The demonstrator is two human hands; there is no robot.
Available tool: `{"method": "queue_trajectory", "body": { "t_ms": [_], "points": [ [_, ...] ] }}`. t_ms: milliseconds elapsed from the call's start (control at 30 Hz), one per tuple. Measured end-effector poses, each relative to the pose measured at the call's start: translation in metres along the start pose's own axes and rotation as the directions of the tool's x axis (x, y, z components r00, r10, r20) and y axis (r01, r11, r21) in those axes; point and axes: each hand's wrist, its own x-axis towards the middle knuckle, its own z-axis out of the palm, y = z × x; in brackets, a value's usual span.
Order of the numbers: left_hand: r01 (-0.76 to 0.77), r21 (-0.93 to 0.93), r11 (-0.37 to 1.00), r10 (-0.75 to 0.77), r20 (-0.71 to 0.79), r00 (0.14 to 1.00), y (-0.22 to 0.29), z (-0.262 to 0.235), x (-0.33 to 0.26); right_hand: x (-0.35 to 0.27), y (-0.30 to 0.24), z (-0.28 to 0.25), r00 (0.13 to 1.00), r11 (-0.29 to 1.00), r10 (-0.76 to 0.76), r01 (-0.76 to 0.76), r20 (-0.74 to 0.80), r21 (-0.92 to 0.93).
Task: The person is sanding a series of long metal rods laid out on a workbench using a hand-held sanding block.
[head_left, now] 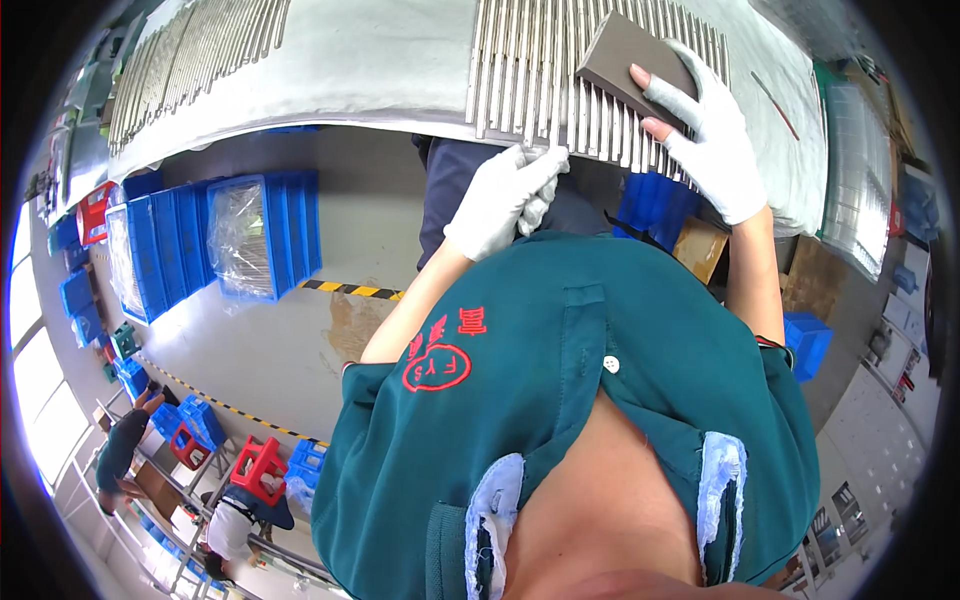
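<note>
1. Your right hand (712,140), in a white glove with the fingertips bare, is clamped over a brown-grey sanding block (632,62), fingers curled on its near edge.
2. The block lies flat on a row of metal rods (560,80), toward the row's right end.
3. Your left hand (505,198), also gloved, is pinched on the near ends of the rods at the bench edge, fingers pressed together around them.
4. The rods lie side by side on a grey cloth (370,55) covering the bench; a second batch of rods (190,50) sits well apart to the left.
5. Below the bench, blue plastic crates (262,235) stand on the floor, and two people work at the lower left.
</note>
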Motion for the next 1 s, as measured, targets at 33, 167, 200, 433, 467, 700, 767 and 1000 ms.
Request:
{"method": "queue_trajectory", "body": {
  "t_ms": [33,167,200,433,467,700,767,1000],
  "points": [
    [0.002,0.039,0.999,-0.002,-0.008,1.000,0.001,0.001,-0.003,0.000,-0.002,-0.003,1.000,1.000,-0.027,0.027,-0.006,-0.010],
    [-0.018,0.210,0.978,0.024,-0.027,0.999,0.005,0.008,-0.011,0.014,-0.031,-0.014,0.979,0.986,-0.157,0.148,0.133,0.073],
    [-0.059,0.232,0.971,0.068,-0.031,0.997,0.006,0.009,-0.012,0.019,-0.041,-0.017,0.962,0.979,-0.200,0.189,0.185,0.077],
    [-0.047,0.149,0.988,0.062,-0.093,0.994,0.013,0.020,-0.018,0.030,-0.049,-0.017,0.949,0.961,-0.267,0.249,0.166,0.122],
    [-0.066,0.152,0.986,0.078,-0.074,0.994,0.014,0.020,-0.018,0.026,-0.035,-0.020,0.965,0.984,-0.148,0.121,0.214,0.135],
    [-0.082,0.141,0.987,0.086,-0.021,0.996,0.020,0.014,-0.019,0.010,-0.018,-0.033,0.984,0.990,-0.128,0.135,0.125,-0.050],
    [-0.055,0.149,0.987,0.060,-0.028,0.998,0.019,0.012,-0.018,0.019,-0.035,-0.041,0.991,0.988,0.032,-0.051,0.128,0.144],
    [-0.026,0.165,0.986,0.027,-0.006,1.000,0.010,0.017,-0.015,0.038,-0.060,-0.021,0.903,0.918,-0.386,0.358,0.186,0.170]
  ]
}}
